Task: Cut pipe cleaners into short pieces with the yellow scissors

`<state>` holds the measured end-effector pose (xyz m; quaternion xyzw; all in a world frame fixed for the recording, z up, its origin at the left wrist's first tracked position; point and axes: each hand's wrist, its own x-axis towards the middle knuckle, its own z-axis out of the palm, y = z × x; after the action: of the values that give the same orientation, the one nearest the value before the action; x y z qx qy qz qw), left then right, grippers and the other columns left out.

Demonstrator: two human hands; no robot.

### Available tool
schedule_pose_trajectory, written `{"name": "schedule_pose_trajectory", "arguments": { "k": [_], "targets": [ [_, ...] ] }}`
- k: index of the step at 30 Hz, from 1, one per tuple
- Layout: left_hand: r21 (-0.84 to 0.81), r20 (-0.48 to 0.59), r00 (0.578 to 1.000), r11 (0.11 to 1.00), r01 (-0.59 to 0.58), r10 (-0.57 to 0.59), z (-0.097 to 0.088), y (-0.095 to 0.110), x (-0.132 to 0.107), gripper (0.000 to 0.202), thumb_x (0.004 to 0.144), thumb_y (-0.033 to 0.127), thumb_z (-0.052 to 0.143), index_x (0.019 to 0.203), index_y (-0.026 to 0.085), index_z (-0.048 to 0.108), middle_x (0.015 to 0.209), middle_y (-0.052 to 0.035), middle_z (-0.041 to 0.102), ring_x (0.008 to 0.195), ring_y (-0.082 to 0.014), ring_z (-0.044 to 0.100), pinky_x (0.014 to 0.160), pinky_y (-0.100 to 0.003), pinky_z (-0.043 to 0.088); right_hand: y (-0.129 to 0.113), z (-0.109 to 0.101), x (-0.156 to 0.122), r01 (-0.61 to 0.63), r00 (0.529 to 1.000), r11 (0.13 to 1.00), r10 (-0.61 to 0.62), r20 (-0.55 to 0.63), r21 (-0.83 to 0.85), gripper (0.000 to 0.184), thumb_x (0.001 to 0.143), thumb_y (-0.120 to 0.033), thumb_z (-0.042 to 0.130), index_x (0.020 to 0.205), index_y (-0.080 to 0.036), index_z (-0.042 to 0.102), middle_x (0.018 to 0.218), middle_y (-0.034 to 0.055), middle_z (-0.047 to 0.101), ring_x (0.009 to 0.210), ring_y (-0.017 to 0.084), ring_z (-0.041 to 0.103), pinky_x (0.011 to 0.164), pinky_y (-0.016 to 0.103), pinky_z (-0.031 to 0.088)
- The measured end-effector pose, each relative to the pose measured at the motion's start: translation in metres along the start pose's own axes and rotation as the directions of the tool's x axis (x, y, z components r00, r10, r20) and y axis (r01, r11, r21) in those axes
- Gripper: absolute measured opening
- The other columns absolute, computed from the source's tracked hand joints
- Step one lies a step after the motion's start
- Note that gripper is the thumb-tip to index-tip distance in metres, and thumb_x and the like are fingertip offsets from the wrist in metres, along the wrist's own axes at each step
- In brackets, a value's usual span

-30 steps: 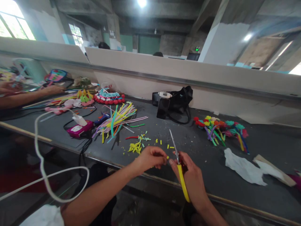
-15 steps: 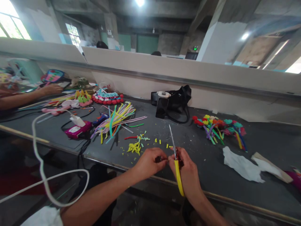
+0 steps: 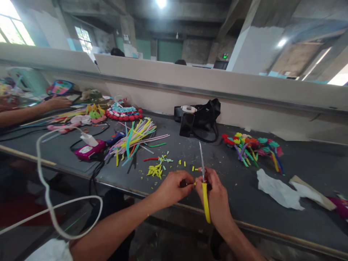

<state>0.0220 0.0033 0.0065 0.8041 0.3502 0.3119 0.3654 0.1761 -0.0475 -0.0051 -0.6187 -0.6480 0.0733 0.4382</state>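
Note:
My right hand (image 3: 217, 194) is wrapped round a pair of scissors (image 3: 206, 204) with yellow handles. The blades point up and away from me. My left hand (image 3: 172, 188) is closed in a pinch, its fingertips almost touching those of the right. A small yellow piece (image 3: 194, 183) shows between the fingertips, mostly hidden. Just beyond lie short yellow strips, the nearest one (image 3: 193, 168) close to my right fingers. To the left is a heap of yellow cut pieces (image 3: 154, 170), with pale green bits (image 3: 165, 158) and a red strip (image 3: 150, 159) behind it.
A bundle of coloured pipe cleaners (image 3: 136, 137) lies left, near a magenta power device (image 3: 91, 149) with a white cable (image 3: 45, 181). A black bag (image 3: 206, 117) rests against the partition. Fuzzy flowers (image 3: 251, 143) and white tissue (image 3: 278, 190) are right. Another person's arm (image 3: 35, 110) reaches in at left.
The scissors have turned slightly, their tip shifting right and up. A bit of yellow now shows at my left fingertips. Both hands stay nearly in place.

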Motion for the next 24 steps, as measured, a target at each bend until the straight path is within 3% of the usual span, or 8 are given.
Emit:
{"name": "schedule_pose_trajectory", "arguments": {
  "k": [4, 6, 8, 10, 13, 16, 19, 24],
  "targets": [
    [-0.067, -0.03, 0.999, 0.997, -0.035, 0.033, 0.002, -0.001, 0.0, 0.007, 0.074, 0.018, 0.061, 0.069, 0.015, 0.063, 0.065, 0.0009, 0.055, 0.061, -0.0099, 0.048, 0.058, -0.022, 0.035, -0.002, -0.002, 0.001, 0.008, 1.0, 1.0, -0.008, -0.003, 0.016, 0.023, 0.088, -0.027, 0.051, 0.109, -0.019, 0.052, 0.09, 0.0026, 0.064, 0.075, 0.014, 0.064, 0.07, 0.025, 0.048],
    [-0.238, -0.019, 0.998, 0.97, 0.058, -0.064, 0.002, 0.0, 0.001, 0.011, 0.074, 0.023, 0.063, 0.066, 0.015, 0.062, 0.06, 0.0018, 0.053, 0.056, -0.0093, 0.046, 0.054, -0.022, 0.033, -0.003, -0.003, 0.001, 0.004, 1.0, 1.0, -0.003, -0.019, 0.026, 0.023, 0.088, -0.03, 0.052, 0.108, -0.019, 0.052, 0.087, 0.0012, 0.065, 0.072, 0.014, 0.064, 0.069, 0.024, 0.048],
    [-0.478, 0.022, 0.978, 0.857, 0.192, -0.206, 0.001, 0.001, 0.003, 0.017, 0.072, 0.03, 0.067, 0.066, 0.015, 0.062, 0.057, 0.0028, 0.051, 0.05, -0.0082, 0.043, 0.049, -0.022, 0.032, -0.003, -0.004, 0.0, -0.002, 0.999, 1.0, 0.003, -0.037, 0.011, 0.024, 0.089, -0.035, 0.053, 0.108, -0.02, 0.052, 0.086, 0.0007, 0.065, 0.071, 0.014, 0.064, 0.068, 0.024, 0.047],
    [-0.68, 0.045, 0.952, 0.689, 0.251, -0.302, -0.003, 0.002, 0.006, 0.02, 0.071, 0.033, 0.07, 0.069, 0.014, 0.063, 0.058, 0.0026, 0.054, 0.047, -0.0072, 0.042, 0.047, -0.022, 0.032, -0.001, -0.006, -0.003, 0.001, 0.999, 0.999, -0.003, -0.032, -0.049, 0.025, 0.09, -0.038, 0.053, 0.108, -0.022, 0.054, 0.089, 0.0015, 0.066, 0.074, 0.015, 0.064, 0.069, 0.025, 0.047],
    [-0.836, 0.005, 0.938, 0.514, 0.193, -0.345, -0.008, 0.004, 0.011, 0.021, 0.069, 0.032, 0.074, 0.072, 0.014, 0.065, 0.064, 0.0005, 0.059, 0.048, -0.0061, 0.044, 0.048, -0.021, 0.033, 0.003, -0.007, -0.01, 0.016, 1.0, 0.984, -0.011, 0.029, -0.178, 0.023, 0.089, -0.037, 0.053, 0.108, -0.024, 0.056, 0.092, 0.002, 0.067, 0.078, 0.018, 0.063, 0.071, 0.028, 0.046],
    [-0.895, -0.025, 0.929, 0.423, 0.144, -0.37, -0.011, 0.003, 0.013, 0.021, 0.067, 0.031, 0.077, 0.07, 0.014, 0.065, 0.064, 0.001, 0.059, 0.048, -0.0054, 0.045, 0.047, -0.021, 0.032, 0.007, -0.005, -0.017, 0.021, 0.995, 0.965, 0.007, 0.104, -0.263, 0.021, 0.089, -0.035, 0.051, 0.107, -0.027, 0.058, 0.086, 0.0005, 0.066, 0.075, 0.018, 0.063, 0.069, 0.028, 0.046],
    [-0.909, -0.043, 0.92, 0.397, 0.125, -0.389, -0.01, 0.003, 0.013, 0.02, 0.065, 0.03, 0.078, 0.069, 0.014, 0.066, 0.063, 0.0016, 0.058, 0.047, -0.0048, 0.045, 0.048, -0.02, 0.031, 0.011, -0.004, -0.022, 0.029, 0.994, 0.95, 0.005, 0.109, -0.311, 0.021, 0.089, -0.036, 0.051, 0.107, -0.027, 0.059, 0.084, 0.0005, 0.067, 0.074, 0.019, 0.063, 0.066, 0.027, 0.045],
    [-0.882, -0.079, 0.923, 0.459, 0.112, -0.377, -0.008, 0.003, 0.013, 0.022, 0.066, 0.031, 0.078, 0.068, 0.013, 0.066, 0.061, 0.0015, 0.058, 0.047, -0.0041, 0.042, 0.048, -0.02, 0.03, 0.016, -0.006, -0.023, 0.083, 0.994, 0.937, -0.052, 0.099, -0.34, 0.022, 0.09, -0.034, 0.048, 0.104, -0.024, 0.061, 0.081, 0.0026, 0.068, 0.073, 0.019, 0.064, 0.068, 0.027, 0.046]
  ]
}}
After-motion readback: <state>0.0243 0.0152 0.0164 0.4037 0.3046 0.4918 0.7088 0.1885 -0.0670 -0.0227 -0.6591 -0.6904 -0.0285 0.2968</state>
